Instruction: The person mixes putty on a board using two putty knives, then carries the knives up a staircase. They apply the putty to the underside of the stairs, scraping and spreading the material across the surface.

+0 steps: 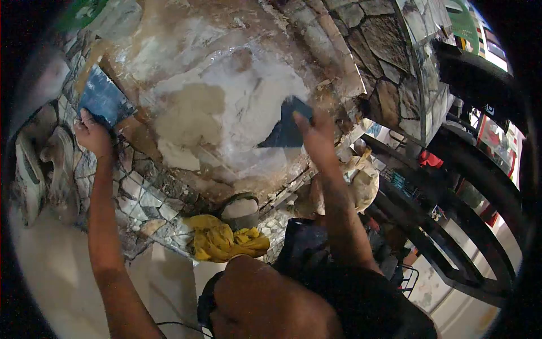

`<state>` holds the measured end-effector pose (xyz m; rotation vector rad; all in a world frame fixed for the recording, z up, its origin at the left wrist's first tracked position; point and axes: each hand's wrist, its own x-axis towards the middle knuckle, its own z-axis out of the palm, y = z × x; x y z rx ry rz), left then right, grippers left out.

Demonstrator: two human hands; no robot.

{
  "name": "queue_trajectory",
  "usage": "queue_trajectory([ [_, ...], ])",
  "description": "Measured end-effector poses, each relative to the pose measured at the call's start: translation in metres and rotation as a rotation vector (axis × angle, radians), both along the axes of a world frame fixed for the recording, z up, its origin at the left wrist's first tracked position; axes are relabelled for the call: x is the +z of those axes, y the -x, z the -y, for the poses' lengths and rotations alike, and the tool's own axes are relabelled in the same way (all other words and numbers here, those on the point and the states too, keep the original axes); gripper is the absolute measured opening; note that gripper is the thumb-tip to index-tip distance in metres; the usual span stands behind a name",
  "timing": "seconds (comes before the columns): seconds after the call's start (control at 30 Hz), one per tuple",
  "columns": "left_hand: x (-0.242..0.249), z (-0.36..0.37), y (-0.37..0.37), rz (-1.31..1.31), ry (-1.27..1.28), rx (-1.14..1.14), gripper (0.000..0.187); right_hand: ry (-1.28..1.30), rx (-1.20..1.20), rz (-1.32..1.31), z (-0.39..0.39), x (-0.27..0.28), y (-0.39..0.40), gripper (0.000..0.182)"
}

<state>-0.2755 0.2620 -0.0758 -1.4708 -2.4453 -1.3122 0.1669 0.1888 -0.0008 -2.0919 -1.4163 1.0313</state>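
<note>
My left hand holds a blue-grey flat scraper by its lower edge, over the stone-patterned floor at the left rim of a plaster-smeared board. My right hand grips a dark flat scraper, its blade against the pale wet mix on the board. A thicker beige heap lies left of that blade, between my two hands. The undersides of both hands are hidden.
Slippers lie on the left. A yellow cloth and a round container sit near my knee. Stone-clad masonry rises at the upper right, beside dark curved bars. Something green shows at the top left.
</note>
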Motion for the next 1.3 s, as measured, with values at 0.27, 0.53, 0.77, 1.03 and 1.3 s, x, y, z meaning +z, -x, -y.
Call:
queue_trajectory([
  [0.27, 0.015, 0.000, -0.011, 0.311, 0.022, -0.001, 0.035, -0.045, 0.912, 0.595, -0.074, 0.095, 0.059, 0.026],
  [0.53, 0.009, 0.003, 0.000, 0.174, 0.058, -0.031, 0.030, -0.225, 1.135, 0.651, -0.023, 0.106, 0.065, 0.036],
  [0.77, 0.016, 0.000, -0.013, 0.059, -0.025, -0.001, 0.032, -0.312, 1.345, 0.818, -0.002, 0.066, 0.059, 0.037],
  [1.03, 0.009, 0.002, -0.006, 0.079, -0.052, 0.000, 0.033, -0.237, 1.105, 0.557, -0.002, 0.091, 0.042, 0.038],
  [1.3, 0.009, -0.001, -0.007, 0.099, -0.065, -0.011, 0.034, -0.130, 1.169, 0.631, -0.007, 0.094, 0.045, 0.037],
])
